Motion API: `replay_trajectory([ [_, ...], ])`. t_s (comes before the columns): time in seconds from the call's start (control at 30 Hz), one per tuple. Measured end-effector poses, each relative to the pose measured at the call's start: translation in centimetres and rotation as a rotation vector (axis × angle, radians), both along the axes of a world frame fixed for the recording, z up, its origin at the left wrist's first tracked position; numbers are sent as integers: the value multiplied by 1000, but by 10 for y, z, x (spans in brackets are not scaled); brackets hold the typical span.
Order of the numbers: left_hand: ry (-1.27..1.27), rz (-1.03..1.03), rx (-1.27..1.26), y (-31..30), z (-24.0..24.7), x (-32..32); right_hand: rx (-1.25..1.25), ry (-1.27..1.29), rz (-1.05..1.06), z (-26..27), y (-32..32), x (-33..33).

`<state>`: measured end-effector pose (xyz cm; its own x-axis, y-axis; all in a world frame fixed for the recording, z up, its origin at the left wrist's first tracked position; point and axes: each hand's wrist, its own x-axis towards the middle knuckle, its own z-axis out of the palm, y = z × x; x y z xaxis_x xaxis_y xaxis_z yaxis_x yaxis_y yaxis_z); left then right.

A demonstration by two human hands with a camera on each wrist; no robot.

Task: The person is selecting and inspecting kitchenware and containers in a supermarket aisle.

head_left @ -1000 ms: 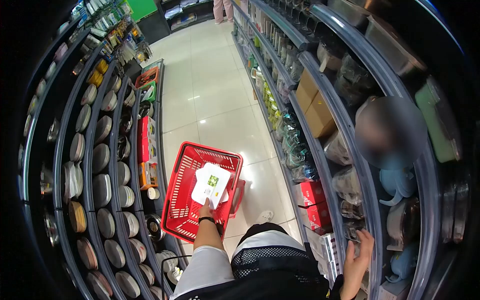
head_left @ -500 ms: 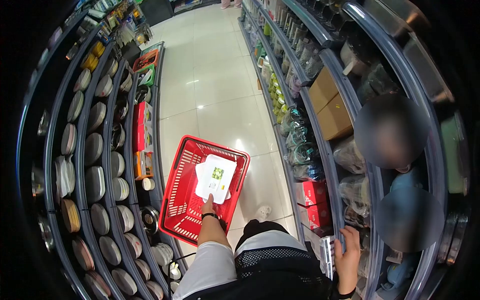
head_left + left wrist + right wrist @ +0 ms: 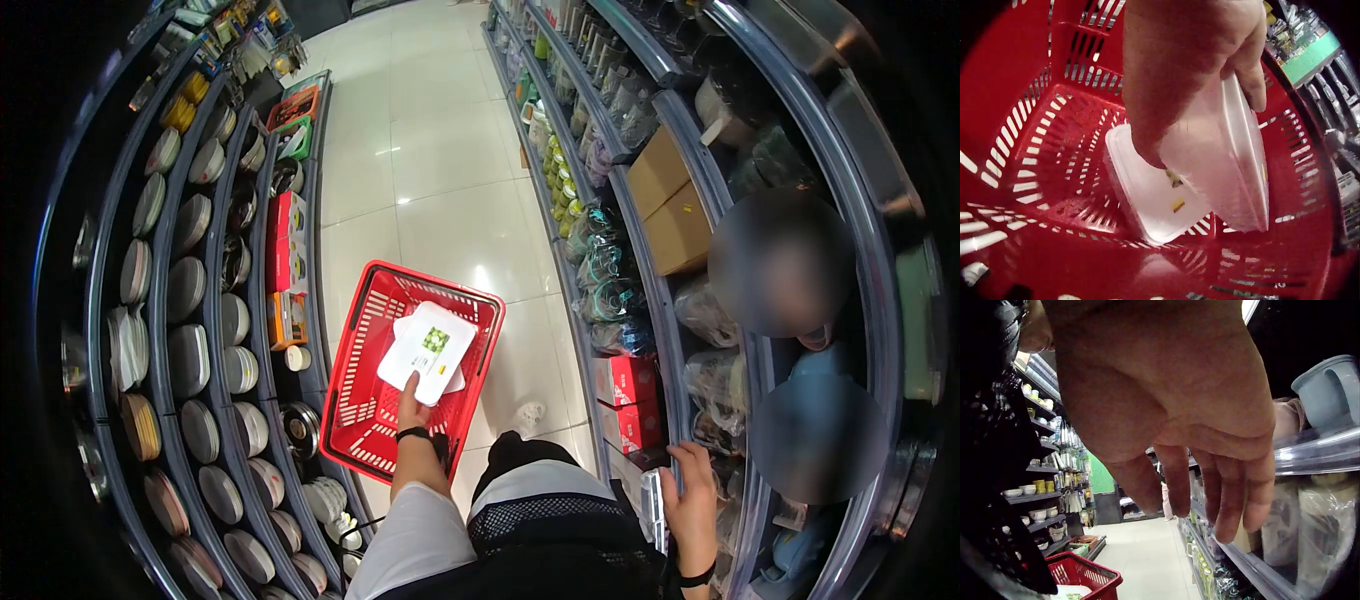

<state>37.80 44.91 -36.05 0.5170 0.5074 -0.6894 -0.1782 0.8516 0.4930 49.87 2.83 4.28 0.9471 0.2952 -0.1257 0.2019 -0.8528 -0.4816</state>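
My left hand (image 3: 414,408) grips a white lidded box (image 3: 430,350) with a green picture label, inside the red basket (image 3: 350,400). The left wrist view shows the hand (image 3: 1194,75) round the edge of this box (image 3: 1225,162), its sides translucent. Beneath it a second white box (image 3: 1160,200) lies tilted in the basket (image 3: 1079,181). At the lower right, my right hand (image 3: 693,510) is beside the shelf edge, near a shiny silver item (image 3: 653,500). In the right wrist view that hand (image 3: 1172,412) has its fingers loosely extended, holding nothing.
Stacked plates and bowls (image 3: 185,355) fill the left shelves. On the right shelves are cardboard boxes (image 3: 675,225), red boxes (image 3: 628,425), green-lidded jars (image 3: 560,180) and plastic-wrapped goods (image 3: 715,380). A tiled aisle (image 3: 430,160) runs between them. Two round blurs cover part of the right shelves.
My left hand has tilted the white box within the basket. The right hand has come away from the goods on the right shelf. The view has shifted along the aisle.
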Motion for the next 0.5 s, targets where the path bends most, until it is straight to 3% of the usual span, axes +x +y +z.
replay_trajectory([
  [0.13,106,-72,126,27,35,-41,63,2,-10,-6,-12,-4],
  [0.17,-50,-95,136,32,48,-50,71,-5,-26,-7,-13,-6],
  [0.3,-96,-134,75,39,104,-58,117,12,-33,-14,-16,-8],
  [0.43,-184,-478,58,24,124,-17,278,62,-11,-22,-16,-16],
  [0.5,-252,-696,17,-5,132,23,433,307,-107,-18,-15,-26],
])
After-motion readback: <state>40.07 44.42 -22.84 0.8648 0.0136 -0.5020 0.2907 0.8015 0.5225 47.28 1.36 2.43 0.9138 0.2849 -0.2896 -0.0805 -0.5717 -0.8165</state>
